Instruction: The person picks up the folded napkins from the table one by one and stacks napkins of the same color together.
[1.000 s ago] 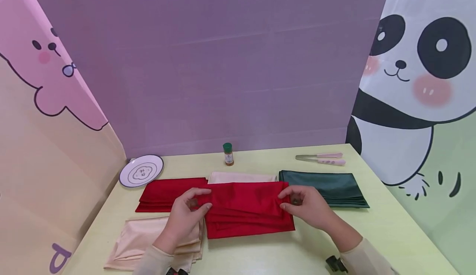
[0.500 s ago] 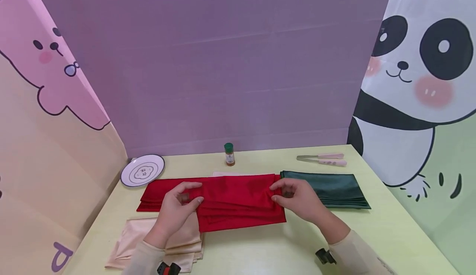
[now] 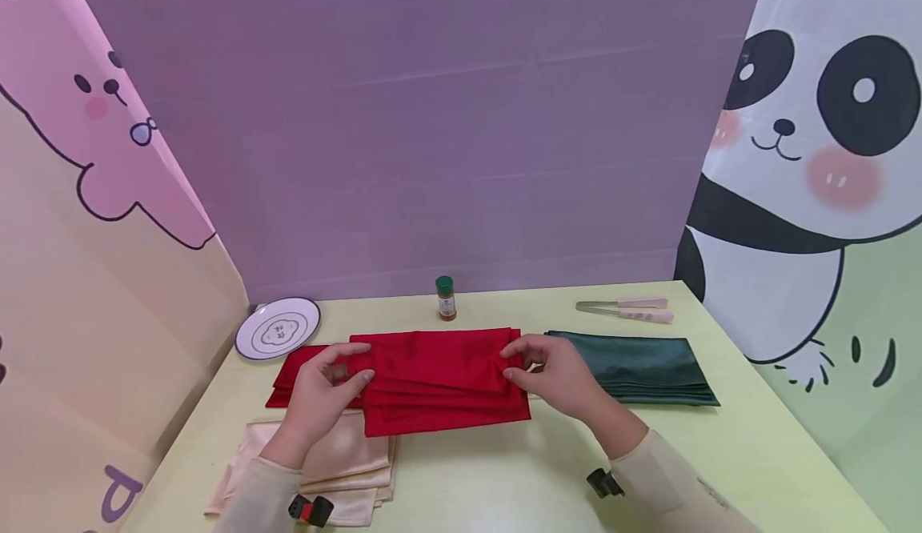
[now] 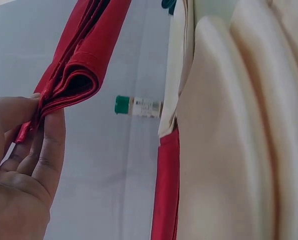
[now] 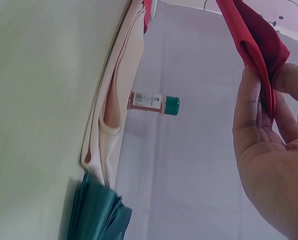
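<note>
A folded red satin cloth (image 3: 439, 373) hangs raised over the table between both hands. My left hand (image 3: 322, 389) pinches its left end between thumb and fingers; in the left wrist view the rolled layers of the red cloth (image 4: 84, 75) show beyond that hand (image 4: 26, 165). At the right end, my right hand (image 3: 558, 373) pinches the layers, and the right wrist view shows the cloth (image 5: 256, 52) between thumb and fingers. Behind the left hand lies a second folded red cloth (image 3: 288, 373), partly covered. A pale cream folded cloth (image 5: 114, 100) is mostly hidden behind the held one.
Beige folded cloth (image 3: 346, 453) lies at the front left, under the left forearm. Dark green folded cloth (image 3: 634, 365) is on the right. Along the back stand a plate (image 3: 277, 329), a green-capped spice bottle (image 3: 446, 299) and two pink-handled knives (image 3: 644, 310). Walls enclose the table (image 3: 504, 477).
Both hands have carried the red cloth to the left and slightly up and away. It now overlaps more of the red cloth behind and has moved off the green one.
</note>
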The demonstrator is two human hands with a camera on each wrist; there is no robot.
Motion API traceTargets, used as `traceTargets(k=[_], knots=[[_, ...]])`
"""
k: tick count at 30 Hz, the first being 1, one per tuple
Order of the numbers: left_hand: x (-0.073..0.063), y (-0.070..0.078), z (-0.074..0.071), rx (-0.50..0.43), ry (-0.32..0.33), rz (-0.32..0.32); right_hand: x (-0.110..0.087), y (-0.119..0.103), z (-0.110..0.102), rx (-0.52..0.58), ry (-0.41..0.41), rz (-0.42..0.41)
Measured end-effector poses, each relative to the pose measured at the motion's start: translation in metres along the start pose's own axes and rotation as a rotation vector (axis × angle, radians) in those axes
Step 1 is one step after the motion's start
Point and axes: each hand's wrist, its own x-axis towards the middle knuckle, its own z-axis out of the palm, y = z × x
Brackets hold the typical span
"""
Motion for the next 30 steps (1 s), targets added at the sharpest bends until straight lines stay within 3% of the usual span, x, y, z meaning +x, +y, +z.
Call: traceTargets(k=[9, 17, 24, 30], knots=[[0.009, -0.01, -0.016, 0.018, 0.023, -0.023, 0.018, -0.006, 0.017, -0.058, 0.013, 0.017], [0.014, -0.018, -0.028, 0.083, 0.044, -0.068, 0.035, -0.004, 0.031, -0.038, 0.002, 0.01], [0.019, -0.022, -0.039, 0.141, 0.057, -0.04, 0.049, -0.004, 0.043, -0.057, -0.016, 0.004], [0.023, -0.027, -0.047, 0.126, 0.062, -0.044, 0.06, -0.006, 0.052, -0.063, -0.022, 0.009]])
